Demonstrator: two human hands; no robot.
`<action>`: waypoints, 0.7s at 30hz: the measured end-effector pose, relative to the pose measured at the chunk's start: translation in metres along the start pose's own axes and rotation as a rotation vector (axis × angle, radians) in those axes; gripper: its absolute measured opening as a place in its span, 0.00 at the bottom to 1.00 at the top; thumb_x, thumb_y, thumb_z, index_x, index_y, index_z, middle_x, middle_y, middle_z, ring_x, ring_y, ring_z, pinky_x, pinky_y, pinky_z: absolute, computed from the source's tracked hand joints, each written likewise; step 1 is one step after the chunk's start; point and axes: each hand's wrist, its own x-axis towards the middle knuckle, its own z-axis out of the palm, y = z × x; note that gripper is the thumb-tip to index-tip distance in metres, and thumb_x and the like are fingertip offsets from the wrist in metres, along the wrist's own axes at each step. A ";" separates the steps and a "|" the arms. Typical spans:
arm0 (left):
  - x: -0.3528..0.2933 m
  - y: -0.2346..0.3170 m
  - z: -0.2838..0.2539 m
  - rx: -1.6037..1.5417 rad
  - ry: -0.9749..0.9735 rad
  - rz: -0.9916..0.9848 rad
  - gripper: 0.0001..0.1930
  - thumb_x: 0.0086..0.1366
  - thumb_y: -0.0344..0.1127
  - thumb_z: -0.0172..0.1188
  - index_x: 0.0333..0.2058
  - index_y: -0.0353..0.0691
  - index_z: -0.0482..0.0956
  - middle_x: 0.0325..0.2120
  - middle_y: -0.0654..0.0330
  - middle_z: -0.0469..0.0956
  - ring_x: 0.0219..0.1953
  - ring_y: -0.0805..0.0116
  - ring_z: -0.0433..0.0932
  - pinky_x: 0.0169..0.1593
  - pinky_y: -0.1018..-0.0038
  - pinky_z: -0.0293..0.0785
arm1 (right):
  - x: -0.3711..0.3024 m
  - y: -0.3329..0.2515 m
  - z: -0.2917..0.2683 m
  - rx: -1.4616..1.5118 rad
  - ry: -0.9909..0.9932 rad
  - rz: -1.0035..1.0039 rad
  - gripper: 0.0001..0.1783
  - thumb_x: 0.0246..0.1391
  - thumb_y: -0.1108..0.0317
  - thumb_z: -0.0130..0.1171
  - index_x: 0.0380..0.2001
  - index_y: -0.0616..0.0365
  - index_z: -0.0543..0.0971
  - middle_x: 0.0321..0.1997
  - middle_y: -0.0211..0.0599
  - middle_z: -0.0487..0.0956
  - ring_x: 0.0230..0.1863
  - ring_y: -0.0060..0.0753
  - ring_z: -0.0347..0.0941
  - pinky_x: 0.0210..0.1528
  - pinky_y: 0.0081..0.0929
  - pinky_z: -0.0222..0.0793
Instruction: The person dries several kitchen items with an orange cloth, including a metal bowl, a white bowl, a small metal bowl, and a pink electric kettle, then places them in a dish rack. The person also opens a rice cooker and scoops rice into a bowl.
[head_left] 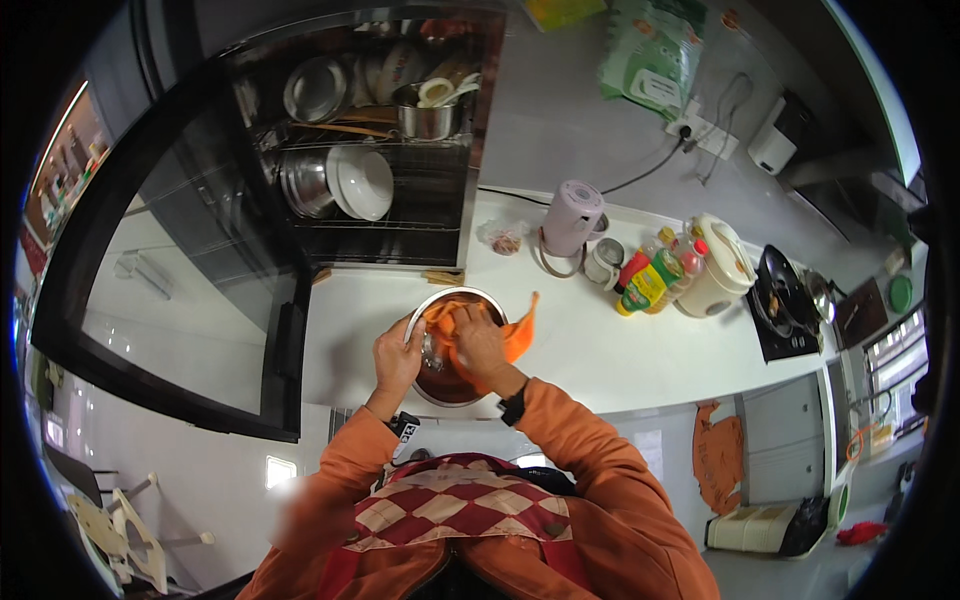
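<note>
Both hands work at the metal bowl [450, 350] near the front edge of the white surface [600, 350]: the left hand [397, 358] clamps the rim, the right hand [478, 340] presses an orange cloth [505, 335] inside; excess push could likely slide the bowl off

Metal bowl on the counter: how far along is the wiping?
In hand: the left hand grips the rim of the metal bowl, while the right hand presses an orange cloth inside it. Done: part of the cloth already hangs over the far rim. Left: the bowl sits on the white counter, not in the dish cabinet.
</note>
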 end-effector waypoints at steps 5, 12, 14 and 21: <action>-0.003 -0.005 0.002 -0.104 -0.041 -0.160 0.14 0.65 0.41 0.54 0.31 0.33 0.78 0.15 0.57 0.70 0.19 0.70 0.67 0.26 0.73 0.66 | -0.004 -0.024 0.008 0.628 -0.260 0.081 0.26 0.47 0.70 0.54 0.51 0.68 0.65 0.46 0.62 0.72 0.47 0.58 0.71 0.48 0.40 0.67; 0.004 -0.027 -0.016 -0.148 0.100 -0.151 0.15 0.65 0.40 0.55 0.28 0.30 0.75 0.15 0.63 0.67 0.20 0.77 0.62 0.25 0.75 0.62 | -0.014 0.003 -0.023 0.359 -0.856 -0.199 0.25 0.44 0.63 0.56 0.47 0.63 0.72 0.37 0.50 0.77 0.40 0.43 0.74 0.47 0.32 0.68; 0.009 -0.042 -0.026 -0.017 0.240 -0.117 0.16 0.66 0.40 0.54 0.28 0.30 0.75 0.15 0.63 0.66 0.20 0.77 0.61 0.25 0.76 0.61 | -0.017 0.018 -0.042 0.217 -0.738 -0.263 0.25 0.42 0.59 0.58 0.43 0.63 0.74 0.40 0.48 0.77 0.40 0.43 0.74 0.46 0.32 0.69; 0.012 -0.050 -0.053 -0.277 0.125 -0.291 0.14 0.66 0.40 0.53 0.31 0.33 0.76 0.17 0.65 0.71 0.22 0.80 0.63 0.27 0.78 0.63 | -0.011 0.048 -0.088 0.942 -0.052 0.194 0.24 0.41 0.69 0.62 0.46 0.58 0.74 0.46 0.44 0.74 0.48 0.47 0.69 0.51 0.36 0.66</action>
